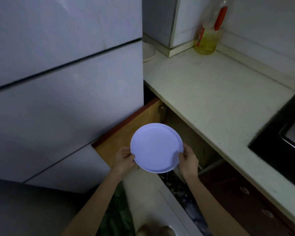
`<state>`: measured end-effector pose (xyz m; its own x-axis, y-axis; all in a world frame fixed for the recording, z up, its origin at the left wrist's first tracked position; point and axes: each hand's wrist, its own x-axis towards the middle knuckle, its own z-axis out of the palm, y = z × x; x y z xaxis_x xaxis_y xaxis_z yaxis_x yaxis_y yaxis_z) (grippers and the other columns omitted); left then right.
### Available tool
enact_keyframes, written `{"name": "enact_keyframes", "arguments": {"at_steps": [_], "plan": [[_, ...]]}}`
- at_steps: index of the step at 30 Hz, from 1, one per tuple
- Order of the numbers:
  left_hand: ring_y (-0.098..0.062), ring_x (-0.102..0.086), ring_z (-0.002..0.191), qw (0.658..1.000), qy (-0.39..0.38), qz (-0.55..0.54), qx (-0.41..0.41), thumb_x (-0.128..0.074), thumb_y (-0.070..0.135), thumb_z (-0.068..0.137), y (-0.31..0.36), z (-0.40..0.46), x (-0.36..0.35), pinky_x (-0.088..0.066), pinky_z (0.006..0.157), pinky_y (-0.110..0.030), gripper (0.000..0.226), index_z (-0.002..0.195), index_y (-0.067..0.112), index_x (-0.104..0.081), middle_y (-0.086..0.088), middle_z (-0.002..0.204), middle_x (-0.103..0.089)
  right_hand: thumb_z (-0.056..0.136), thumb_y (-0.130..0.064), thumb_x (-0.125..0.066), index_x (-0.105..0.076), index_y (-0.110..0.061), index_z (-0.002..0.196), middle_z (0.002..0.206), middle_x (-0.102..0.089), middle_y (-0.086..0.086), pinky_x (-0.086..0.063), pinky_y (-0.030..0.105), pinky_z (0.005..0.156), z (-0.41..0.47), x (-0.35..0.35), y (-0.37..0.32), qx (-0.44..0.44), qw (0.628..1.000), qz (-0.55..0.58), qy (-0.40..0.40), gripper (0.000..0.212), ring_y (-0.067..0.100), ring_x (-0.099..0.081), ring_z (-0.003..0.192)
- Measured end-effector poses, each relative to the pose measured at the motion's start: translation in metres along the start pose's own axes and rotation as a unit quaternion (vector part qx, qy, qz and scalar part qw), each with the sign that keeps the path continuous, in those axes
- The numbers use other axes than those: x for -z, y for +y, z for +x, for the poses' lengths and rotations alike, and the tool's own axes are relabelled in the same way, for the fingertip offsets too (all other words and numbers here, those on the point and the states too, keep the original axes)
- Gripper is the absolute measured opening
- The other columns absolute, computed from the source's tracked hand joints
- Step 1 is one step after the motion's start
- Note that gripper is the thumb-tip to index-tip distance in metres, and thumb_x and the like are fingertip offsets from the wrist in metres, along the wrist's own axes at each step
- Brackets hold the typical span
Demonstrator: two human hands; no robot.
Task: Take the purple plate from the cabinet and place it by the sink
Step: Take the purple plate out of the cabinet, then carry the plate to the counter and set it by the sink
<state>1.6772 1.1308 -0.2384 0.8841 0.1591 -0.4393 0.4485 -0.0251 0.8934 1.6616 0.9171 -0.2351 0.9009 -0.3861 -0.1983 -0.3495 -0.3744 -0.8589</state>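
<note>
The round purple plate (156, 148) is held level in the air in front of the open lower cabinet (186, 133). My left hand (123, 159) grips its left rim and my right hand (188, 160) grips its right rim. The cabinet's wooden door (129, 132) stands swung open to the left, behind the plate. At the right edge, the dark sink (283, 133) is set into the pale counter (211, 99). The cabinet's inside is dark and mostly hidden.
A tall grey fridge (58, 82) fills the left side. On the counter stand a bottle of yellow oil (209, 31) at the back corner and a white dish (148, 51) beside the fridge. Brown cabinet doors (245, 201) run below the counter.
</note>
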Motion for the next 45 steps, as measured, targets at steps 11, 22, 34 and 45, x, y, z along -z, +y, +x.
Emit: {"name": "enact_keyframes", "arguments": {"at_steps": [11, 22, 34, 45], "plan": [[-0.033, -0.062, 0.101, 0.999, 0.019, -0.03, -0.038, -0.062, 0.002, 0.083, 0.113, -0.079, 0.02, -0.052, 0.081, -0.036, 0.03, 0.112, -0.003, -0.059, -0.019, 0.118, -0.062, 0.092, -0.015, -0.053, -0.058, -0.003, 0.117, 0.108, -0.066, 0.017, -0.045, 0.033, 0.078, -0.038, 0.072, -0.107, 0.066, 0.994, 0.064, -0.058, 0.028, 0.027, -0.06, 0.096], [-0.004, -0.069, 0.084, 0.986, -0.108, -0.074, -0.106, -0.06, 0.021, 0.086, 0.198, -0.13, 0.009, -0.054, 0.063, -0.013, 0.026, 0.112, 0.016, -0.062, 0.0, 0.107, -0.067, 0.089, -0.012, -0.054, -0.061, -0.004, 0.116, 0.107, -0.068, 0.019, -0.055, 0.045, 0.084, -0.056, 0.164, -0.171, 0.097, 0.982, 0.161, -0.006, 0.029, 0.029, -0.065, 0.096], [-0.015, -0.068, 0.097, 0.959, -0.252, -0.062, -0.113, -0.057, 0.014, 0.087, 0.224, -0.152, -0.066, -0.056, 0.083, -0.028, 0.041, 0.128, 0.013, -0.051, -0.002, 0.112, -0.07, 0.091, -0.01, -0.05, -0.062, -0.007, 0.117, 0.097, -0.069, 0.004, -0.054, 0.022, 0.068, -0.103, 0.239, -0.145, 0.071, 0.954, 0.26, 0.132, 0.029, 0.013, -0.067, 0.086], [-0.012, -0.069, 0.092, 0.9, -0.425, 0.047, -0.086, -0.059, 0.014, 0.085, 0.179, -0.193, -0.191, -0.057, 0.074, -0.024, 0.032, 0.115, 0.023, -0.056, 0.004, 0.1, -0.073, 0.088, -0.013, -0.054, -0.065, -0.017, 0.108, 0.082, -0.07, -0.013, -0.052, 0.016, 0.061, -0.183, 0.315, -0.048, -0.013, 0.898, 0.242, 0.367, 0.023, 0.001, -0.066, 0.077]]}}
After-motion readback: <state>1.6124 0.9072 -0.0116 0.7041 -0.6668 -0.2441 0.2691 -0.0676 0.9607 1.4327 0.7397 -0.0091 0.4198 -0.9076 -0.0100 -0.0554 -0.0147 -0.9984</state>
